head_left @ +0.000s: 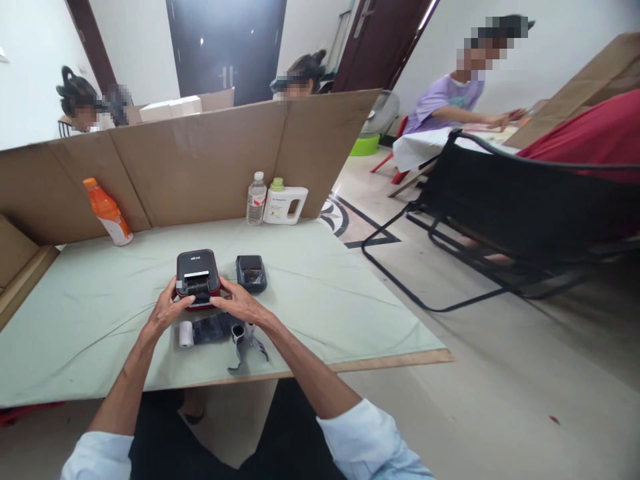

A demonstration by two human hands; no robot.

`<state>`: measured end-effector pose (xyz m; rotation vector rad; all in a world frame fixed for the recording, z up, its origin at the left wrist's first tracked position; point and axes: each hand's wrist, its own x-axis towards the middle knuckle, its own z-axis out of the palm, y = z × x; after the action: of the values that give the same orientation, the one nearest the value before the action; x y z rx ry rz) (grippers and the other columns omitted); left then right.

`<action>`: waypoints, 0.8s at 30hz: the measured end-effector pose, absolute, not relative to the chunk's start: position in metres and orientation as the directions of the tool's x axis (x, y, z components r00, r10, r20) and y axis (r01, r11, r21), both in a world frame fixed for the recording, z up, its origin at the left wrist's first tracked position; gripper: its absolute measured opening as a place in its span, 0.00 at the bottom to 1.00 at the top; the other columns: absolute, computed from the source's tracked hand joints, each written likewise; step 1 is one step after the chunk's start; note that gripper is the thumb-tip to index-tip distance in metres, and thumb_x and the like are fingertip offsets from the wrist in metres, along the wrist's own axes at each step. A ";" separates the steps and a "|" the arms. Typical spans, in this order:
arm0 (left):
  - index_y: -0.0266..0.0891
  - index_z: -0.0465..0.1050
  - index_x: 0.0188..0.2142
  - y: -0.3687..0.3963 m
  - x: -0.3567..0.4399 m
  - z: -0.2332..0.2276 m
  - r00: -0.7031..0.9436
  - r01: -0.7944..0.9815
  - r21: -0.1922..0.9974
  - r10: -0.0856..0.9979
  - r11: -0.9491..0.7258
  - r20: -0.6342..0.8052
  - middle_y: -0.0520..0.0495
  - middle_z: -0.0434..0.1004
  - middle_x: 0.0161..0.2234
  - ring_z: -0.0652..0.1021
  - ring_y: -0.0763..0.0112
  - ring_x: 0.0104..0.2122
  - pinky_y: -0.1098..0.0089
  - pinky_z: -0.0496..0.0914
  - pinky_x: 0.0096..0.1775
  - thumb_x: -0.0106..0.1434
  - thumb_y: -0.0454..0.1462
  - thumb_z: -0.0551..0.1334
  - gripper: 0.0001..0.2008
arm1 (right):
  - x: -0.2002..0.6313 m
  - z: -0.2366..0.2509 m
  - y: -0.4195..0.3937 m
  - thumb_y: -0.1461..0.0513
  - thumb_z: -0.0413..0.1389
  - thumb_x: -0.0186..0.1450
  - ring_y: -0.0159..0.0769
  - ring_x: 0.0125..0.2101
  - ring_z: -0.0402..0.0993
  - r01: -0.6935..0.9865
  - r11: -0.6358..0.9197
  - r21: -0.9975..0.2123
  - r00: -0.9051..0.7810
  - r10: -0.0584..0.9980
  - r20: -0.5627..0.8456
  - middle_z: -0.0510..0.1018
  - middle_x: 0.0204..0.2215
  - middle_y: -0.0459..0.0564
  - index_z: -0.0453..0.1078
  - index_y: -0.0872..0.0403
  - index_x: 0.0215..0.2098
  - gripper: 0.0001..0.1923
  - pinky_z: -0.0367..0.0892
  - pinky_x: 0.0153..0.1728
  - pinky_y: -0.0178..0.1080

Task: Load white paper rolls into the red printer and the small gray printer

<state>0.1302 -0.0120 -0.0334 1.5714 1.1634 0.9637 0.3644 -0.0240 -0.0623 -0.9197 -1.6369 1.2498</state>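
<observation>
Head view, from nearest outward: just below the hands lie a small white paper roll [186,334], a dark strip [213,328] beside it, and a couple of small grey parts [239,335] under the right wrist, all on the pale green tabletop [325,293]. The left hand [165,312] and right hand [239,304] are both closed around a small black-and-red printer [197,279], the left on its left near corner, the right on its right near edge, fingers curled against the casing. The printer rests on the tabletop between them, its lid open with a white label showing. Just beyond the right hand sits a dark grey case [251,273], apart from the printer. Farther off, an orange bottle [107,211] stands beyond the left hand, and a clear water bottle [256,198] and white jug [285,203] stand against a cardboard screen [200,160]. Other people sit behind it.
</observation>
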 end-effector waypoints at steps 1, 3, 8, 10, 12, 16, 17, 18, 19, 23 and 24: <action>0.35 0.64 0.68 -0.011 0.127 -0.033 0.269 0.233 0.964 0.961 -0.129 0.064 0.36 0.76 0.60 0.77 0.49 0.57 0.53 0.70 0.59 0.54 0.46 0.73 0.44 | 0.364 -0.062 -0.025 0.55 0.62 0.65 0.48 0.52 0.76 0.062 0.226 -0.972 -0.358 0.914 0.189 0.79 0.55 0.54 0.68 0.53 0.66 0.32 0.73 0.52 0.48; 0.37 0.62 0.69 -0.008 0.121 -0.034 0.311 0.221 0.964 0.947 -0.150 0.076 0.36 0.73 0.62 0.76 0.48 0.59 0.53 0.69 0.61 0.54 0.45 0.73 0.46 | 0.364 -0.060 -0.027 0.56 0.61 0.65 0.48 0.52 0.76 0.078 0.231 -0.970 -0.352 0.916 0.190 0.79 0.56 0.55 0.67 0.53 0.66 0.32 0.73 0.53 0.49; 0.44 0.59 0.71 -0.001 0.101 -0.037 0.367 0.301 0.922 0.922 -0.243 0.123 0.35 0.64 0.69 0.74 0.50 0.60 0.54 0.73 0.57 0.54 0.42 0.73 0.47 | 0.366 -0.054 -0.032 0.59 0.61 0.65 0.49 0.57 0.74 0.150 0.294 -0.944 -0.333 0.914 0.232 0.76 0.59 0.55 0.63 0.51 0.69 0.35 0.69 0.58 0.53; 0.45 0.62 0.70 0.002 0.094 -0.040 0.379 0.414 0.863 0.917 -0.289 0.126 0.35 0.65 0.68 0.75 0.51 0.58 0.56 0.76 0.51 0.54 0.41 0.72 0.45 | 0.366 -0.053 -0.033 0.60 0.62 0.64 0.51 0.60 0.71 0.228 0.351 -0.908 -0.308 0.911 0.275 0.73 0.62 0.57 0.59 0.49 0.71 0.39 0.67 0.61 0.55; 0.45 0.66 0.68 0.003 0.090 -0.041 0.388 0.515 0.783 0.909 -0.349 0.151 0.36 0.65 0.67 0.74 0.50 0.59 0.59 0.77 0.47 0.55 0.42 0.71 0.41 | 0.365 -0.055 -0.033 0.61 0.64 0.63 0.54 0.65 0.66 0.330 0.421 -0.845 -0.287 0.897 0.335 0.68 0.66 0.60 0.56 0.50 0.72 0.42 0.63 0.64 0.58; 0.45 0.68 0.66 0.003 0.091 -0.044 0.401 0.592 0.682 0.891 -0.428 0.211 0.37 0.65 0.67 0.73 0.50 0.60 0.61 0.78 0.45 0.58 0.44 0.69 0.36 | 0.360 -0.057 -0.031 0.63 0.66 0.62 0.55 0.69 0.59 0.507 0.535 -0.676 -0.297 0.845 0.445 0.61 0.69 0.63 0.64 0.51 0.68 0.37 0.60 0.67 0.59; 0.45 0.68 0.66 0.003 0.092 -0.045 0.404 0.595 0.673 0.887 -0.439 0.223 0.37 0.65 0.66 0.74 0.51 0.59 0.61 0.79 0.44 0.58 0.44 0.69 0.36 | 0.359 -0.058 -0.030 0.64 0.67 0.61 0.55 0.68 0.60 0.533 0.555 -0.639 -0.312 0.831 0.461 0.61 0.69 0.63 0.66 0.50 0.66 0.35 0.60 0.67 0.59; 0.45 0.68 0.66 0.003 0.093 -0.046 0.406 0.593 0.668 0.883 -0.450 0.235 0.37 0.66 0.66 0.74 0.51 0.59 0.61 0.79 0.43 0.59 0.44 0.69 0.35 | 0.357 -0.058 -0.029 0.64 0.67 0.61 0.56 0.68 0.60 0.550 0.571 -0.610 -0.328 0.819 0.471 0.62 0.69 0.62 0.68 0.49 0.64 0.34 0.61 0.66 0.60; 0.44 0.69 0.66 0.003 0.094 -0.047 0.408 0.587 0.666 0.879 -0.460 0.248 0.37 0.67 0.65 0.75 0.52 0.58 0.62 0.79 0.43 0.59 0.43 0.68 0.35 | 0.355 -0.057 -0.028 0.65 0.67 0.61 0.56 0.67 0.61 0.560 0.583 -0.588 -0.345 0.810 0.474 0.63 0.68 0.61 0.70 0.49 0.63 0.32 0.61 0.66 0.60; 0.43 0.70 0.64 0.004 0.097 -0.051 0.394 0.585 0.655 0.873 -0.478 0.286 0.37 0.69 0.63 0.77 0.55 0.55 0.61 0.80 0.44 0.60 0.40 0.67 0.32 | 0.351 -0.057 -0.025 0.66 0.66 0.63 0.57 0.65 0.65 0.574 0.591 -0.566 -0.378 0.805 0.457 0.68 0.64 0.63 0.74 0.52 0.58 0.25 0.63 0.65 0.61; 0.43 0.71 0.64 0.004 0.097 -0.052 0.389 0.592 0.648 0.874 -0.479 0.291 0.37 0.69 0.63 0.77 0.56 0.55 0.61 0.80 0.44 0.60 0.39 0.66 0.31 | 0.350 -0.057 -0.025 0.66 0.65 0.63 0.57 0.64 0.65 0.574 0.591 -0.567 -0.378 0.805 0.457 0.69 0.64 0.63 0.74 0.52 0.57 0.24 0.63 0.65 0.61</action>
<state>0.0970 0.0038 -0.0518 2.2101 1.2601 0.8560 0.3505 -0.0247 -0.0567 -1.0896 -2.0964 0.4100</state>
